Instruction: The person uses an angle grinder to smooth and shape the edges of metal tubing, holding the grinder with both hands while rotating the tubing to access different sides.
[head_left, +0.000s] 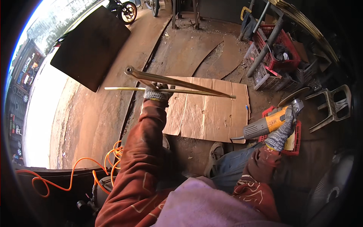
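Note:
My left hand (156,94), in a grey knit glove, is closed around a brassy metal tube frame (189,84) with a round eye at one end. The frame is held up above a flattened cardboard sheet (211,121) on the floor. In my right hand (281,134), also gloved, is a yellow and grey angle grinder (262,126). Its disc (293,97) points up and away to the right, apart from the frame. The fingers of my right hand wrap the grinder's body near its head; where each finger lies is partly hidden.
A red crate (291,56) and grey crates (261,75) stand at the far right, near a plastic stool frame (332,104). Under the grinder lies another red crate (297,142). An orange coiled hose (72,178) runs at lower left. A dark panel (90,47) stands far left.

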Available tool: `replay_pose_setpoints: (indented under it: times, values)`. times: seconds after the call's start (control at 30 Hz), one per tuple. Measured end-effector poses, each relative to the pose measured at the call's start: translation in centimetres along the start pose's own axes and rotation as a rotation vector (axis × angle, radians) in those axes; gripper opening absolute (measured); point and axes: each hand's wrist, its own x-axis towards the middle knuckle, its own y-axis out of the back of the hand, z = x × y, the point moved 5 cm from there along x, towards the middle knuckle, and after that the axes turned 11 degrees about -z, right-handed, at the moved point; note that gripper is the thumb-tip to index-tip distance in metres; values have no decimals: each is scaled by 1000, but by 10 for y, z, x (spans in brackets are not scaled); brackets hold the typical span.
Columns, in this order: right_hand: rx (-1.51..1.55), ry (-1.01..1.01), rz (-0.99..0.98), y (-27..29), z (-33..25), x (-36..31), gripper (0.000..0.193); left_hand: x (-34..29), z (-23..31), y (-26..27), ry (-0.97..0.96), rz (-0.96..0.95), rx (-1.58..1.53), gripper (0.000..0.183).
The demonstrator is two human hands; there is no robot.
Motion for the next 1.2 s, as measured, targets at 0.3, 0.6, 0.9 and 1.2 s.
replay_pose_setpoints:
  times: [0.3,0.6,0.9,1.2]
  values:
    - [-8,160,-56,-4,-19,-7,33,8,-91,87,-69,319,-618,39]
    - [-43,177,-190,-43,-10,-18,46,-24,-97,35,-214,487,-1,36]
    - [-110,217,-182,-26,-5,-12,55,-117,-62,-110,-756,-311,1204,94]
    - [-468,439,-400,-52,-37,-17,78,-72,-118,-167,-436,-83,1758,35]
